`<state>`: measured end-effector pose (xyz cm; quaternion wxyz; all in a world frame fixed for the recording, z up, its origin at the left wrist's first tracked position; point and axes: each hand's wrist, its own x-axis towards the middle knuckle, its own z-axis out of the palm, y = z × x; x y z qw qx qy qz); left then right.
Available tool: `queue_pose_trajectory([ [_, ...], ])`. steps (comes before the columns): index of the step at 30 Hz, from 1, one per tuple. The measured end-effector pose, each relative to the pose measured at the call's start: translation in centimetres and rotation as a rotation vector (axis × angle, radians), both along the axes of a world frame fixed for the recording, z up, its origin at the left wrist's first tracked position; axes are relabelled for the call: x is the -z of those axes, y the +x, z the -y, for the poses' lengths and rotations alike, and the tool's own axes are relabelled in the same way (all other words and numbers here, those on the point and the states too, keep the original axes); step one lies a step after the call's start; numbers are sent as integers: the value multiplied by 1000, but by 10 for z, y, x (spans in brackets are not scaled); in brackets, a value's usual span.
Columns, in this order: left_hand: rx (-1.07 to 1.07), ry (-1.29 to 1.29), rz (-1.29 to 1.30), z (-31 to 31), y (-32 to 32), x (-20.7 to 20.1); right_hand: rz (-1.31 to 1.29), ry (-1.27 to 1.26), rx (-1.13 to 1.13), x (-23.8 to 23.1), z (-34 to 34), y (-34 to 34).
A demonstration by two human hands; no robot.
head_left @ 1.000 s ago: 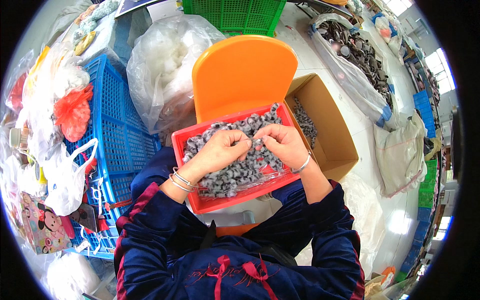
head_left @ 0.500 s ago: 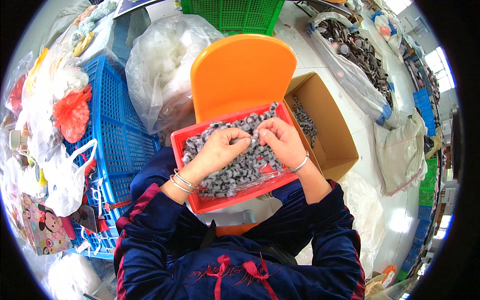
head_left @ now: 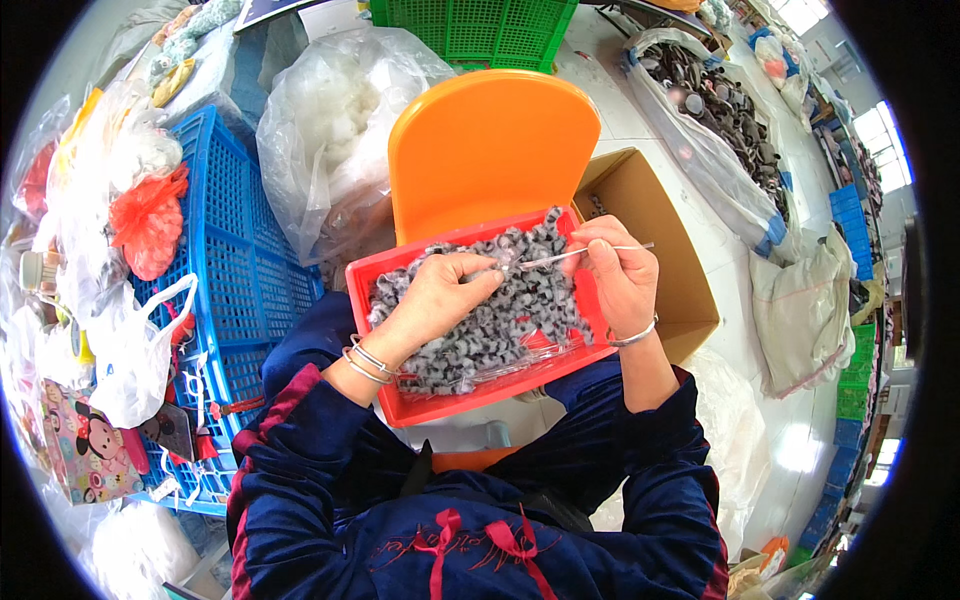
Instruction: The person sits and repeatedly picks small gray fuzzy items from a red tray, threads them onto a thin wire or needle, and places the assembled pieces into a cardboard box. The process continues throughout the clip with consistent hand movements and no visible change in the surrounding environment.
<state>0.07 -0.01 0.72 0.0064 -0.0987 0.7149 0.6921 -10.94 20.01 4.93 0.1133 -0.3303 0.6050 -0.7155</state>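
A red tray [head_left: 455,408] rests over my lap, heaped with small fuzzy grey-and-black pieces [head_left: 440,355]. Above the heap, my left hand [head_left: 445,295] is closed, thumb against forefinger, pinching one fuzzy piece that its fingers mostly hide. My right hand [head_left: 622,280] is closed around a thin, pale, straight rod [head_left: 545,262]. The rod's inner end reaches to the left fingertips; its other end sticks out past the right hand. Whether the tip is inside the piece I cannot tell. Several clear thin strips [head_left: 520,355] lie in the tray's near part.
An orange chair [head_left: 490,150] stands just beyond the tray. To its right is an open cardboard box [head_left: 680,290]. A clear bag of white stuffing [head_left: 340,130] and a blue crate [head_left: 235,250] are on the left, a green crate [head_left: 470,30] at the back.
My right hand has moved right, away from the left fingertips, and the thin rod now shows in it. My left hand keeps its pinch in nearly the same place.
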Motion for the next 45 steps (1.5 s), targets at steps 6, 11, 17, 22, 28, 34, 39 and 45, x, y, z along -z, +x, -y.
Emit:
queue_pose_trajectory([
  [6,-4,-15,105,1,0,-3,-83,21,4,-3,3,12],
  [11,13,-119,111,0,0,-6,-196,75,31,0,5,14],
  [17,-10,-55,32,-1,0,4,-287,162,53,-1,8,15],
  [22,-7,-81,23,-2,1,0,-323,190,53,0,9,17],
  [28,-2,-70,57,-1,0,1,-298,136,84,0,6,16],
  [34,-14,-89,-6,-2,0,4,-323,165,87,3,9,17],
  [39,-21,-128,-44,-2,0,5,-373,202,89,-1,13,21],
  [45,25,-186,20,-1,2,-4,-287,180,117,8,16,25],
])
